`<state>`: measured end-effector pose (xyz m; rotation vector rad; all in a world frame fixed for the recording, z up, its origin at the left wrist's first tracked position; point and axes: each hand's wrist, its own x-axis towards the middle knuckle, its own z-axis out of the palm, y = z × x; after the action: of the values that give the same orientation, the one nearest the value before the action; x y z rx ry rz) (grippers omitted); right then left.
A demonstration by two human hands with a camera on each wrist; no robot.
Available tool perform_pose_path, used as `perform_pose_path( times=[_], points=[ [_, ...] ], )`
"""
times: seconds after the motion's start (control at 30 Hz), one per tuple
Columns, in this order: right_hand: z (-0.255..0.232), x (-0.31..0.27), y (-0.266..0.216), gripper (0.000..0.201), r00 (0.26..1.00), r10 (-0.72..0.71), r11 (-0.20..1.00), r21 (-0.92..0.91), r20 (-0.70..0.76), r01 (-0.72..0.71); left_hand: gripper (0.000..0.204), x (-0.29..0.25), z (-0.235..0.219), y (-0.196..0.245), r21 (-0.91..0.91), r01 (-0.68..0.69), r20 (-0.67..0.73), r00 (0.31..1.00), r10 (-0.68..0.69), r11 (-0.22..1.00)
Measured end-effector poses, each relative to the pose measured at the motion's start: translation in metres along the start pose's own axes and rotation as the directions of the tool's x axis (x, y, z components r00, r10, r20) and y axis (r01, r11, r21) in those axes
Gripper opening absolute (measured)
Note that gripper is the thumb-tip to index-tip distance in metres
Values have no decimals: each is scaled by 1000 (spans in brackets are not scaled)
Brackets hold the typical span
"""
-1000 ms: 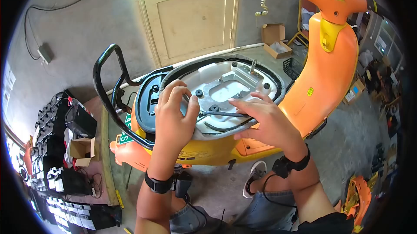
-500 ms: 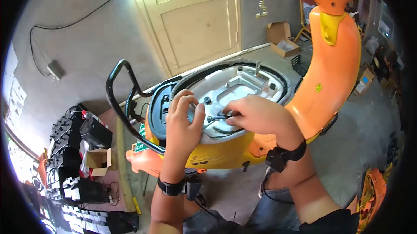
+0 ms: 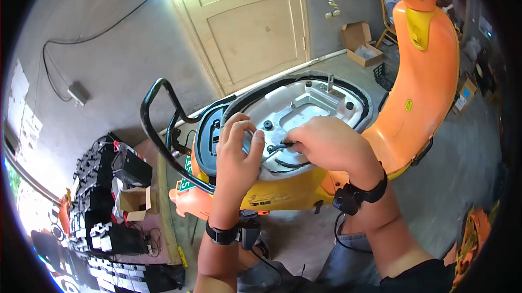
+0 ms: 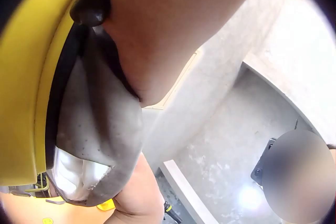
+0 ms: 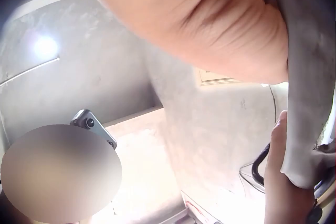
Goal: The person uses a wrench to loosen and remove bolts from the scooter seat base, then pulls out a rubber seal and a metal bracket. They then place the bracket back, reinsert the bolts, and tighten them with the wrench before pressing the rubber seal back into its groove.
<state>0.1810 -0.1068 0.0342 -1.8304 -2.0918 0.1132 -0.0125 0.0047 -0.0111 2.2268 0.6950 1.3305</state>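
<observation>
An upturned seat (image 3: 261, 170) lies with its pale underside showing on the orange and yellow scooter (image 3: 288, 192). My left hand (image 3: 238, 157) grips the seat's rear rim, fingers bent over it and thumb on the near side. Over the near part of the underside, my right hand (image 3: 334, 146) pinches a thin dark strip (image 3: 280, 146), whose far end lies by a fastener; its fingertips are partly hidden. The seat's grey cover (image 4: 100, 113) fills much of the left wrist view. In the right wrist view, the left hand (image 5: 283, 182) is beside the cover (image 5: 310, 77).
A black rear rail (image 3: 145, 112) rises at the scooter's left, near the wall. Black battery-like blocks (image 3: 95, 184) and a cardboard box (image 3: 135, 200) stand at the left. Another open box (image 3: 359, 37) sits by the door (image 3: 250, 34). Orange parts (image 3: 473, 238) lie at lower right.
My right hand has turned over and moved from spread fingers to a pinch on the dark strip. My left hand stays at the rim. The head view has shifted, moving the scene rightward.
</observation>
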Motion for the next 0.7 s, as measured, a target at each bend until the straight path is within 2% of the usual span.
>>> perform_pose_path(
  times=[0.1, 0.13, 0.23, 0.33, 0.47, 0.57, 0.63, 0.7],
  points=[
    [-4, -3, -4, 10, 999, -6, 1000, -12, -52, 5, 18, 1, -1, 3, -19, 35, 11, 999, -35, 999],
    [-4, -3, -2, 15, 999, 6, 1000, 1, -33, -6, 18, 1, -1, 4, -38, 64, 18, 998, -63, 997],
    [-2, -4, -2, 15, 996, -28, 1000, -1, -88, 28, 18, 0, -2, 4, -40, 59, 17, 998, -58, 997],
    [-1, -2, 2, 16, 996, -73, 997, 36, -53, 75, 19, 0, 0, 2, -15, 22, 5, 1000, -21, 1000],
    [-2, -4, 1, 17, 997, -61, 998, 10, -53, 61, 19, 0, -1, 2, 8, 0, 1, 1000, 0, 1000],
    [-2, -3, 2, 18, 989, -72, 997, -5, -129, 72, 19, 0, 0, -1, -31, 43, 14, 999, -43, 999],
    [-7, 1, 3, 18, 990, -70, 997, -30, -124, 67, 19, 0, 0, -3, 5, 2, -4, 1000, -2, 1000],
    [-3, 1, 10, 20, 989, -64, 998, 8, -136, 66, 19, -1, -1, 0, 0, 23, 15, 1000, -23, 1000]
  ],
)
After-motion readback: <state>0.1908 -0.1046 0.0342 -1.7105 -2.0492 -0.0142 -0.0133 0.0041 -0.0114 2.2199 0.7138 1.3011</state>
